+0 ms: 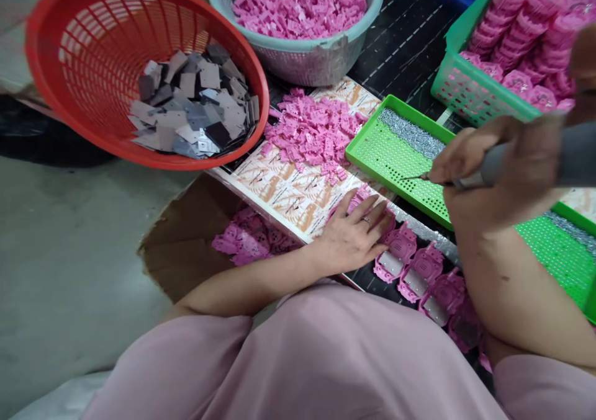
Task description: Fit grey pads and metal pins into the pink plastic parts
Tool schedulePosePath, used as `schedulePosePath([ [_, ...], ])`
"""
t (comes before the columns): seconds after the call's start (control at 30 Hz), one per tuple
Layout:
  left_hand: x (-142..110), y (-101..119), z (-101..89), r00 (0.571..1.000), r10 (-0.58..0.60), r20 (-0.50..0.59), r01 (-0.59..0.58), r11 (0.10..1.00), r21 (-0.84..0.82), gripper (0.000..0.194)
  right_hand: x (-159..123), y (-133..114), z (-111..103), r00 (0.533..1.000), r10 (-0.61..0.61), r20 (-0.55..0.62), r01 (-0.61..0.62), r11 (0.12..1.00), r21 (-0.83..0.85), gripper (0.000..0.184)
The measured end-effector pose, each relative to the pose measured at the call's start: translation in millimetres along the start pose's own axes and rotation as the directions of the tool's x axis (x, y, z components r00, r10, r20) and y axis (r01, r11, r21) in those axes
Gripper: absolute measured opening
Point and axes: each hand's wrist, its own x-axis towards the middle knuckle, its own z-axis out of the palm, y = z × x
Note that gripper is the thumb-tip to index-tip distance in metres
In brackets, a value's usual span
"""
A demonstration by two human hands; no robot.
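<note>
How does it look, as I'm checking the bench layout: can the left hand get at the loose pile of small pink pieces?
Probably yes: the left hand lies close, fingers spread, and just a strip of patterned board shows between it and the pile of small pink pieces.

Dim uneven light, soft shadows, motion-blurred right hand (507,165), faint glare.

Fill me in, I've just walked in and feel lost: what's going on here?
A person's right hand grips a grey tool, its thin tip over a green tray with small metal pieces along one side. The left hand is spread over a pink casing. Beside it, more pink casings stand in a row, some with grey plates in them. Loose pink pieces lie heaped near a red basket.
</note>
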Motion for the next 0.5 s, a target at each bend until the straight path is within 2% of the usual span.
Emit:
schedulePosePath([
  [0.1, 0, 1, 1.6, 1.0, -0.011, 0.004, 0.011, 1.0, -0.012, 0.043, -12, -17, -4, 0.996, 0.019, 0.082, -0.024, 0.998, 0.055, 0.045],
  [0.2, 1, 2, 2.0, 1.0, -0.008, 0.002, 0.008, 1.0, -0.01, 0.042, -26, -22, -8, 0.991, 0.06, 0.123, -0.073, 0.992, 0.106, 0.008],
  [0.23, 1, 2, 1.9, 1.0, -0.004, -0.009, 0.004, 1.0, -0.008, 0.042, -29, -21, -8, 0.99, 0.059, 0.13, -0.075, 0.99, 0.119, 0.009],
  [0.27, 2, 2, 1.8, 1.0, -0.001, -0.019, 0.001, 1.0, -0.006, 0.042, -32, -20, -8, 0.988, 0.057, 0.141, -0.075, 0.99, 0.121, 0.02],
  [0.33, 2, 2, 1.7, 0.999, -0.002, -0.037, 0.001, 1.0, -0.005, 0.041, -35, -16, -8, 0.986, 0.058, 0.156, -0.076, 0.99, 0.115, 0.029],
  [0.5, 3, 2, 1.8, 0.998, 0.008, -0.062, -0.009, 1.0, -0.022, 0.041, -43, 0, -9, 0.976, 0.12, 0.183, -0.145, 0.981, 0.127, 0.025],
])
